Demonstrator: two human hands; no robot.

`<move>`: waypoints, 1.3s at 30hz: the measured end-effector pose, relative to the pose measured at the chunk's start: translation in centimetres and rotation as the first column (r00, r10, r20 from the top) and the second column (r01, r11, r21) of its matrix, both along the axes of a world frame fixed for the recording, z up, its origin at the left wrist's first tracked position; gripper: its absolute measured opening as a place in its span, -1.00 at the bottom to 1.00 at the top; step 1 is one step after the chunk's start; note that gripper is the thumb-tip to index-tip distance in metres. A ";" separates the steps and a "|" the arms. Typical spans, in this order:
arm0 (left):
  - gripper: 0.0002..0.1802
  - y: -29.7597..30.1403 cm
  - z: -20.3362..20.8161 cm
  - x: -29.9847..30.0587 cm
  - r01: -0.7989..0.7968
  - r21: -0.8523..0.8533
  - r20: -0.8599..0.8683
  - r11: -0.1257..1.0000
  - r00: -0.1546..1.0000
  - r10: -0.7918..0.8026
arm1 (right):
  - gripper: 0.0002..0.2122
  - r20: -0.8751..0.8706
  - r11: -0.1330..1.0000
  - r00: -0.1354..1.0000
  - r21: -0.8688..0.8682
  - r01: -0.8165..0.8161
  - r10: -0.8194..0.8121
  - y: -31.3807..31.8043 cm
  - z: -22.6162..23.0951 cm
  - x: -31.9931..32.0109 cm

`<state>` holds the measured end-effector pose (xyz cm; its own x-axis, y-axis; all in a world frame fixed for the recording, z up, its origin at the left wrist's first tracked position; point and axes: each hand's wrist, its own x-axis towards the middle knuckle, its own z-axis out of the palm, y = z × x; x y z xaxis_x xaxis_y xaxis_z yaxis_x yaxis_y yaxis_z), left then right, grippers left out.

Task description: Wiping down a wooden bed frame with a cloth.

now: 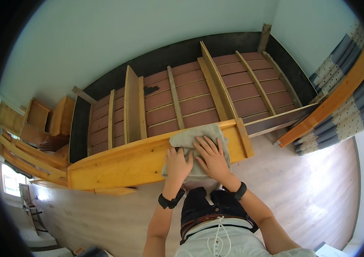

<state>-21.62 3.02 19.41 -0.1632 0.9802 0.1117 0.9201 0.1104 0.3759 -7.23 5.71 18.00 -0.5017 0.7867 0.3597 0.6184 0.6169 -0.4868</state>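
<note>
A grey-green cloth lies over the right part of a varnished yellow wooden board, the near side of a bed frame. Its lower part hangs down the board's face. My right hand rests flat on the cloth, fingers spread and pointing up and left. Beside it, my left hand presses on the cloth's left part, its fingers slightly bent and apart. Both hands touch the cloth from above, without wrapping round it. A dark band circles each wrist.
Beyond the board, wooden slats and dividers cross the frame's reddish base. A loose orange plank leans by the checked curtain at right. Wooden drawers stand at left. Pale wood flooring lies around my legs.
</note>
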 end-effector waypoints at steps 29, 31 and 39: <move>-0.51 0.6 -1.7 1.4 0.242 0.218 0.210 0.945 0.934 -0.288 | -0.36 -0.041 0.920 0.925 -0.125 0.371 -0.379 4.2 0.4 6.4; -0.51 0.6 -1.6 1.5 0.225 0.217 0.202 0.950 0.942 -0.269 | -0.46 -0.115 0.906 0.901 -0.125 0.405 -0.418 4.0 -0.1 5.7; -0.53 -0.1 -2.7 3.0 0.091 0.253 0.287 0.963 0.944 -0.164 | -0.70 -0.109 0.937 0.955 -0.250 0.242 -0.275 2.8 1.5 6.1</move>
<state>-18.59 2.92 16.74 -0.1006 0.9473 0.3042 0.7591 -0.1246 0.6389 -1.14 8.50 19.45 -0.2277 0.9522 0.2035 0.6566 0.3045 -0.6900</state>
